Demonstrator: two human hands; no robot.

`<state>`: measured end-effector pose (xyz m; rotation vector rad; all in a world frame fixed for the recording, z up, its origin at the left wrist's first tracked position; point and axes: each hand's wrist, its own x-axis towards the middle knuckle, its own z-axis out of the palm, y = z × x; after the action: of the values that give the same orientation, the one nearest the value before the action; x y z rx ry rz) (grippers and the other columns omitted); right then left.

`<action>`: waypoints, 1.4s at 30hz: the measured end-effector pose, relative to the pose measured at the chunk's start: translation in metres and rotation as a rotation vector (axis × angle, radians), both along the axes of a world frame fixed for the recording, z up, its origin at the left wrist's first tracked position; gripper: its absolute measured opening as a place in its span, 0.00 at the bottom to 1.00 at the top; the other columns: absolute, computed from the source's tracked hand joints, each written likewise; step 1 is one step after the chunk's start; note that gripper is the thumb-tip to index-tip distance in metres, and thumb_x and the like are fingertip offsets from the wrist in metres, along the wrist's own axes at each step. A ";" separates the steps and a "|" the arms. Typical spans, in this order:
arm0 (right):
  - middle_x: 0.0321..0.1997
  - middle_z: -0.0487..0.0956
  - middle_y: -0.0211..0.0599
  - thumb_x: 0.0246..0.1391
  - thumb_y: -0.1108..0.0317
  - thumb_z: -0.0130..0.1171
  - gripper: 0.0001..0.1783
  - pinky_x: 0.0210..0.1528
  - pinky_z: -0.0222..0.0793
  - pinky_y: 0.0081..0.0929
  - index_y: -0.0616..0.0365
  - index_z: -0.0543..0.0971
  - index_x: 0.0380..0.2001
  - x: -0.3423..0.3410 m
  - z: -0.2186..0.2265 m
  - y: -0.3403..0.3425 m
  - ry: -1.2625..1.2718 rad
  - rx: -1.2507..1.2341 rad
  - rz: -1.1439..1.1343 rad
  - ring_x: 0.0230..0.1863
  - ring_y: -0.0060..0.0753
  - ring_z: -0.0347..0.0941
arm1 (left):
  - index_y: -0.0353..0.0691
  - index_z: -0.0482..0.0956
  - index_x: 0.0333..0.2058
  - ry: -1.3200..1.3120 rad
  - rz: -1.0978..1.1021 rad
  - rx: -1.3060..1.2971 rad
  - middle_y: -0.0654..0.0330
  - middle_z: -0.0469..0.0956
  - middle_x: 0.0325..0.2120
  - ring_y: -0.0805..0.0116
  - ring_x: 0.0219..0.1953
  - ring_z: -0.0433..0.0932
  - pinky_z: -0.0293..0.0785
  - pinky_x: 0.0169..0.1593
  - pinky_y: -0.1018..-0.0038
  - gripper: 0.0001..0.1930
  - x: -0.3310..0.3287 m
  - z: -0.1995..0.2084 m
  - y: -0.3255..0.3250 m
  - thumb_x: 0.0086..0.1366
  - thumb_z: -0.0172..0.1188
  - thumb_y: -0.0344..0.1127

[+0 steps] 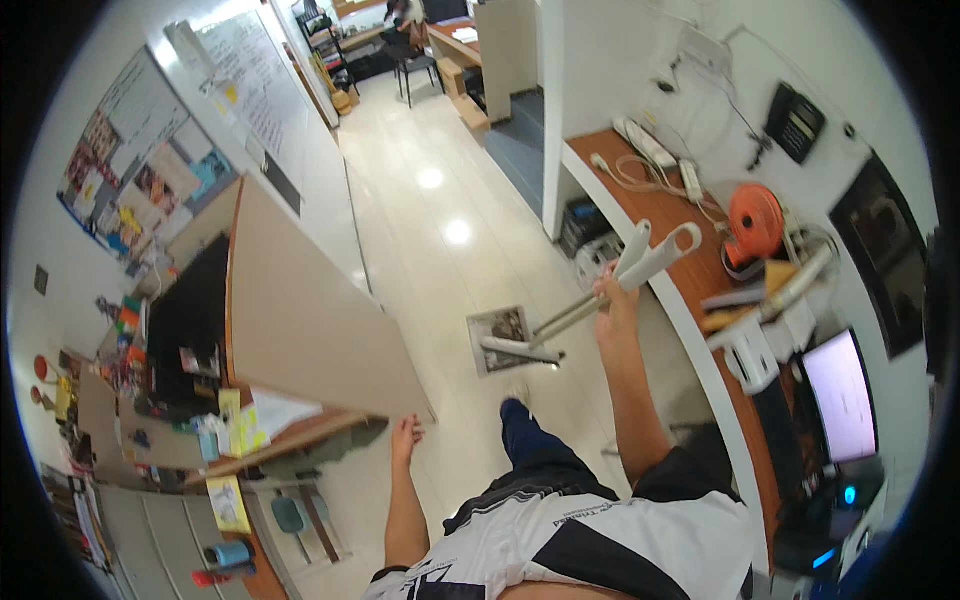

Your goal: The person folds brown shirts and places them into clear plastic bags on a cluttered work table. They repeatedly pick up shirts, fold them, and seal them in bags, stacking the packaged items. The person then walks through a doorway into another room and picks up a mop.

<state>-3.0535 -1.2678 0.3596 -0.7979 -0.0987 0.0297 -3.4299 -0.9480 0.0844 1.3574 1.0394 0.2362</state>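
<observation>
My right hand is closed around two long poles with white grips, held together; they look like a long-handled broom and dustpan. The larger white grip ends in a hanging loop. Low on the poles, a white bar-shaped head overlaps a grey-framed square with a mottled dark middle. I cannot tell whether that square is a pan or part of the floor. My left hand hangs by the partition's lower corner, its fingers loosely apart and nothing in them.
A beige partition and cluttered desk stand at left. On the right, a curved brown counter bears a power strip, an orange fan and a monitor. Pale tiled floor runs ahead to a black chair and a person.
</observation>
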 end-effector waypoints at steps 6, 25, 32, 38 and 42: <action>0.32 0.68 0.25 0.45 0.76 0.64 0.17 0.35 0.64 0.22 0.53 0.71 0.38 0.206 0.019 0.159 -0.017 -0.047 -0.070 0.31 0.21 0.68 | 0.37 0.79 0.48 0.324 -0.217 -0.067 0.58 0.81 0.34 0.67 0.30 0.81 0.78 0.31 0.71 0.17 0.077 -0.002 0.073 0.71 0.55 0.45; 0.28 0.71 0.26 0.41 0.73 0.73 0.21 0.34 0.65 0.24 0.54 0.73 0.39 0.883 0.123 0.506 0.042 -0.078 -0.049 0.30 0.23 0.69 | 0.36 0.81 0.42 0.594 -0.621 -0.140 0.57 0.81 0.28 0.67 0.24 0.81 0.77 0.26 0.71 0.14 0.628 -0.031 0.572 0.68 0.53 0.39; 0.38 0.75 0.33 0.49 0.82 0.66 0.20 0.44 0.73 0.31 0.62 0.74 0.45 1.063 0.248 0.498 -0.387 0.004 -0.345 0.40 0.30 0.74 | 0.33 0.77 0.49 0.307 -0.498 0.413 0.55 0.81 0.31 0.68 0.23 0.80 0.75 0.25 0.74 0.14 1.068 0.077 0.803 0.71 0.52 0.35; 0.44 0.71 0.39 0.47 0.82 0.62 0.26 0.42 0.69 0.28 0.67 0.71 0.52 1.184 0.309 0.447 -0.425 0.109 -0.478 0.47 0.31 0.66 | 0.33 0.78 0.49 0.014 -0.400 0.407 0.56 0.80 0.33 0.69 0.31 0.79 0.77 0.32 0.73 0.17 1.314 0.153 0.764 0.73 0.52 0.42; 0.50 0.63 0.42 0.42 0.80 0.59 0.38 0.41 0.67 0.25 0.69 0.60 0.59 1.275 0.353 0.424 -0.432 -0.003 -0.397 0.52 0.35 0.59 | 0.39 0.75 0.52 0.502 -0.624 -0.061 0.54 0.81 0.38 0.59 0.34 0.83 0.79 0.35 0.70 0.17 1.319 0.161 0.726 0.74 0.49 0.43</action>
<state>-1.7785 -0.8438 0.7130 -0.8051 -0.3470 -0.5195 -2.1110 -0.2223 0.2451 1.6554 0.9566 -0.6222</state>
